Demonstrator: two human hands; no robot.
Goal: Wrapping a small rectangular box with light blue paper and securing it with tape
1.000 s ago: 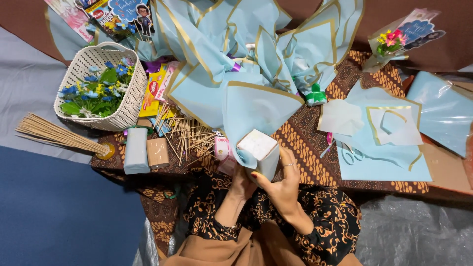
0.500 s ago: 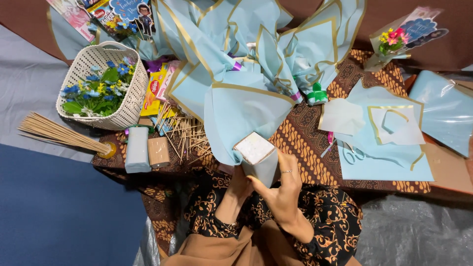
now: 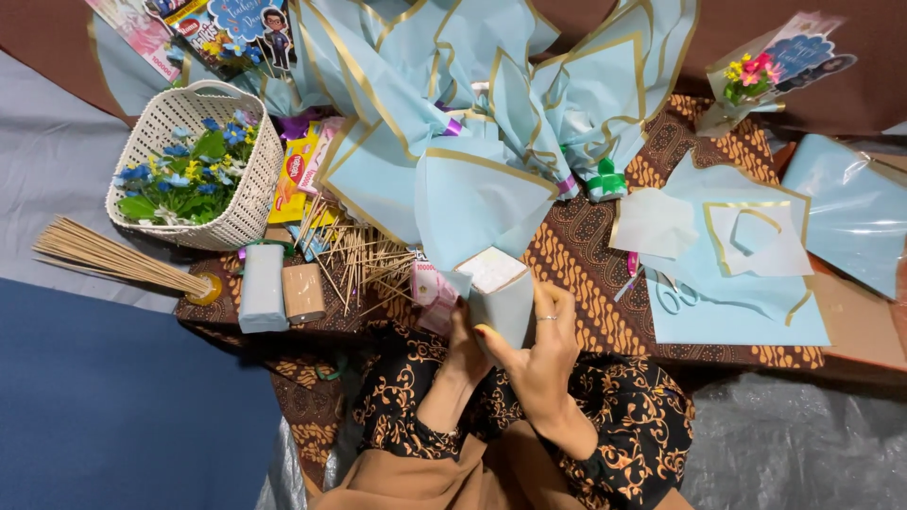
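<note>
Both my hands clamped on the pale blue paper-wrapped block: right hand wraps its side, left hand behind.

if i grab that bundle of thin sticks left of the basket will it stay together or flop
The stick bundle looks bound only at its right end, so the left ends would probably splay. The sticks look thin, so likely light and easy to snap. Lying flat by the white basket, loose ones might roll.
</note>
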